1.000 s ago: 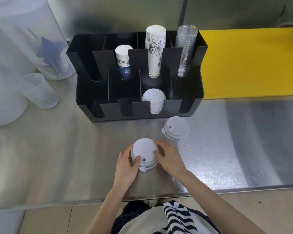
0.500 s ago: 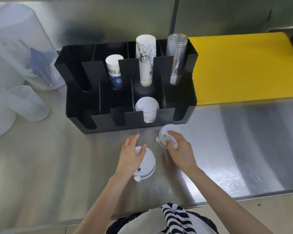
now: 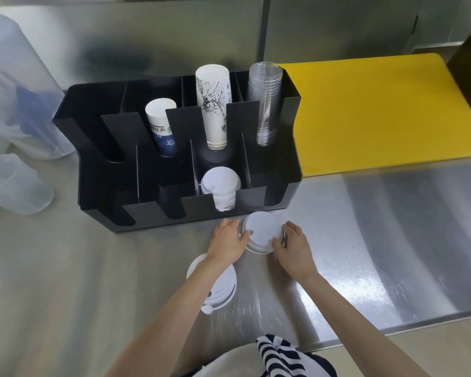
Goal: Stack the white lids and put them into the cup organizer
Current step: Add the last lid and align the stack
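A white lid lies on the steel counter just in front of the black cup organizer. My left hand grips its left edge and my right hand grips its right edge. A second white lid stack rests nearer to me, partly hidden under my left forearm. A stack of white lids lies on its side in the organizer's front row, third slot from the left.
The organizer's back row holds a short printed paper cup stack, a tall paper cup stack and clear plastic cups. A yellow cutting board lies to the right. Translucent jugs stand at the left.
My left hand left the near lid stack and moved up to the far lid. Both hands now hold that lid by its edges; the near stack stays on the counter.
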`<act>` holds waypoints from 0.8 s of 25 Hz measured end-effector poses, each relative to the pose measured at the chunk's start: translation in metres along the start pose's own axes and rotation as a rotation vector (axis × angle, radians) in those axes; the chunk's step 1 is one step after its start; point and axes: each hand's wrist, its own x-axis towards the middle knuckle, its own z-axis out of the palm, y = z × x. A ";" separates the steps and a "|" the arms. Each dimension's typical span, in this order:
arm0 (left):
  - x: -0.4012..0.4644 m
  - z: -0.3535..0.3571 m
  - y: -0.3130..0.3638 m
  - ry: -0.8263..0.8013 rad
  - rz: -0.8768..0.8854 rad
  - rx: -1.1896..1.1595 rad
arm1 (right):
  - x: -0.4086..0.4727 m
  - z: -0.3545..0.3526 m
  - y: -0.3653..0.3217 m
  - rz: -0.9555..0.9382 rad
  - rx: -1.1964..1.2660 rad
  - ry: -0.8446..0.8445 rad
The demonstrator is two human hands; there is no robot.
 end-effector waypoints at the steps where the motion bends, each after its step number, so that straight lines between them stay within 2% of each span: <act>1: 0.001 0.001 0.000 0.003 0.006 0.004 | 0.001 0.001 0.000 -0.005 0.000 -0.003; 5: -0.002 0.003 0.003 -0.003 0.036 -0.016 | -0.003 0.002 -0.001 -0.026 0.046 0.006; 12: -0.031 -0.013 0.012 0.189 -0.015 -0.381 | -0.021 -0.008 -0.014 -0.082 0.228 0.090; 20: -0.075 -0.042 -0.024 0.282 -0.049 -0.477 | -0.041 -0.002 -0.039 -0.172 0.280 -0.017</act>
